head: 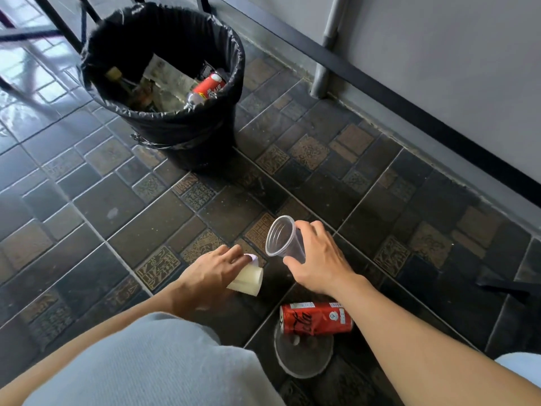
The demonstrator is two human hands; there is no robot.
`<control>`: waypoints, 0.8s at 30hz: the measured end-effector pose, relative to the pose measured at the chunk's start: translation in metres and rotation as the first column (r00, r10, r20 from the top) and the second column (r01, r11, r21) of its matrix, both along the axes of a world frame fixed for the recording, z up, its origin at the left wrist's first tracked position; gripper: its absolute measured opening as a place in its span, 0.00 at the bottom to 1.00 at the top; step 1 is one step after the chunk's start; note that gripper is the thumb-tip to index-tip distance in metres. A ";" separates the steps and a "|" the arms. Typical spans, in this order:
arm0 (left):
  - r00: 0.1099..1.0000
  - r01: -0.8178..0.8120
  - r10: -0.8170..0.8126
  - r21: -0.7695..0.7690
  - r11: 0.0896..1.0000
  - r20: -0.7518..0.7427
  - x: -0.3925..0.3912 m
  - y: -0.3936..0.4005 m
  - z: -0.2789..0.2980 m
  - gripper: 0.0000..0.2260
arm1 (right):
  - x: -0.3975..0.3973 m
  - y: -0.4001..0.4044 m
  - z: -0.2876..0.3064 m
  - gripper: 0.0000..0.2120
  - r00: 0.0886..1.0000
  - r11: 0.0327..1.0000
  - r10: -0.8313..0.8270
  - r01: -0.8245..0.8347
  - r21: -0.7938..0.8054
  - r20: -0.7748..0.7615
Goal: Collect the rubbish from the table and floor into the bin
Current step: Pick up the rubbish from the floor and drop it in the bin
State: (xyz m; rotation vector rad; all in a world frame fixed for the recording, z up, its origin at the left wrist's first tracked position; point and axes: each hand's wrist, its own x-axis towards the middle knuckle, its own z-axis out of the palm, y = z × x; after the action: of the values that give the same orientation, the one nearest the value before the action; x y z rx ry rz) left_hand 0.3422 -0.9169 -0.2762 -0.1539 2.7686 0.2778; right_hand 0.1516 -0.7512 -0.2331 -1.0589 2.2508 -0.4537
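A black-lined bin (pixel 187 133) stands on the tiled floor ahead, with a red-labelled bottle (pixel 206 89) and other rubbish inside. My right hand (pixel 317 259) grips a clear plastic cup (pixel 282 237), held on its side above the floor with its mouth toward the bin. My left hand (pixel 209 271) is closed around a small cream-coloured bottle with a pale cap (pixel 248 278), low over the floor. A red drink can (pixel 316 317) lies on its side beneath my right forearm. A clear plastic lid (pixel 303 351) lies flat just below the can.
A grey wall with a dark skirting board (pixel 409 98) runs along the right. A grey pipe (pixel 323 63) stands by the wall near the bin. Dark metal furniture legs (pixel 64 27) are behind the bin at upper left. A dark flat piece (pixel 502 285) lies on the floor at right.
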 end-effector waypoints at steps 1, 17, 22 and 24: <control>0.996 -0.064 0.065 0.013 0.998 -0.067 0.001 -0.006 0.005 0.38 | 0.000 -0.005 0.003 0.33 1.000 0.999 -0.021 0.022 -0.032 0.010; 0.372 -0.558 0.508 0.250 0.791 -0.777 -0.051 -0.181 0.213 0.31 | -0.053 -0.225 0.160 0.24 0.983 0.800 -0.175 0.178 -0.573 0.060; 0.254 -0.702 0.814 0.479 0.527 -0.523 -0.080 -0.237 0.204 0.32 | -0.054 -0.300 0.153 0.40 0.879 0.822 -0.265 0.421 -0.384 0.397; 0.225 -0.706 0.919 0.596 0.382 -0.323 -0.090 -0.251 0.197 0.39 | -0.054 -0.312 0.149 0.45 0.873 0.854 -0.278 0.416 -0.312 0.401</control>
State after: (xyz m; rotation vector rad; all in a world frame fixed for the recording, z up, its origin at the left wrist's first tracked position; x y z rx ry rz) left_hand 0.2525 -1.1677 -0.0797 -1.8473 2.8091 1.2799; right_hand 0.0977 -1.0627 -0.0845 -0.6638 2.0755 -1.1941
